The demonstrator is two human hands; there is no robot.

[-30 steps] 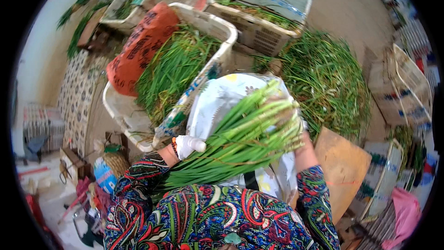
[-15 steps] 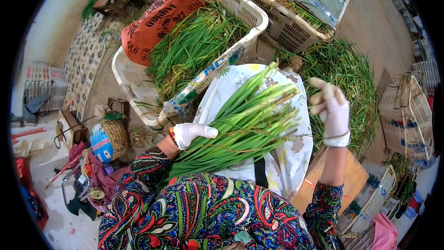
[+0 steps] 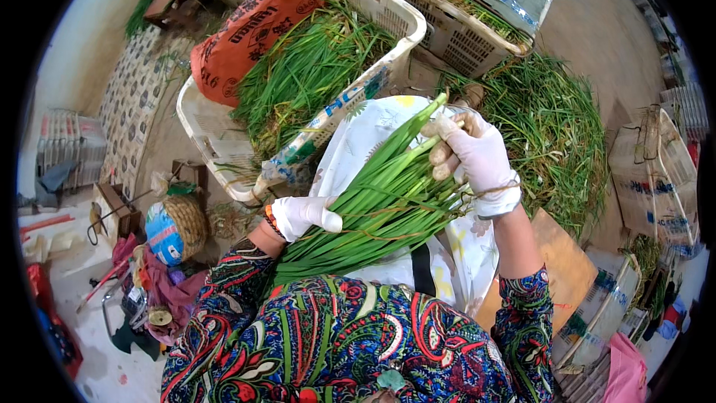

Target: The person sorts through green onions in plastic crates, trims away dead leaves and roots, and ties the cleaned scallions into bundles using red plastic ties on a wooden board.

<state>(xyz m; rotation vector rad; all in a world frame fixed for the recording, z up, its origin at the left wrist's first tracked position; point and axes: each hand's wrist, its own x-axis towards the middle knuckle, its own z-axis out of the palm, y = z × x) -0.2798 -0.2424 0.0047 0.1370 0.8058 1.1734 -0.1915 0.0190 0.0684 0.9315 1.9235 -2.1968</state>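
A thick bunch of long green chives [image 3: 373,201] lies across my lap, its pale stem ends toward the upper right. My left hand [image 3: 302,218], in a white glove, is wrapped round the leafy part with the thumb on top. At the stem ends, my right hand [image 3: 477,153], also gloved, has its fingers curled and pinched on a few pale stems. Those fingers hide part of the stem ends. Beneath the bunch, a white patterned apron [image 3: 473,246] covers my lap.
Ahead stands a white plastic crate [image 3: 216,145] with loose greens and an orange sack [image 3: 257,30]. Another crate [image 3: 462,41] sits behind it to the right. A heap of green leaves [image 3: 556,134] covers the floor on the right. A woven basket [image 3: 188,225] stands at left.
My right hand has come in from the right and down onto the stem ends, its fingers closing on some stems. My left hand keeps its hold on the bunch.
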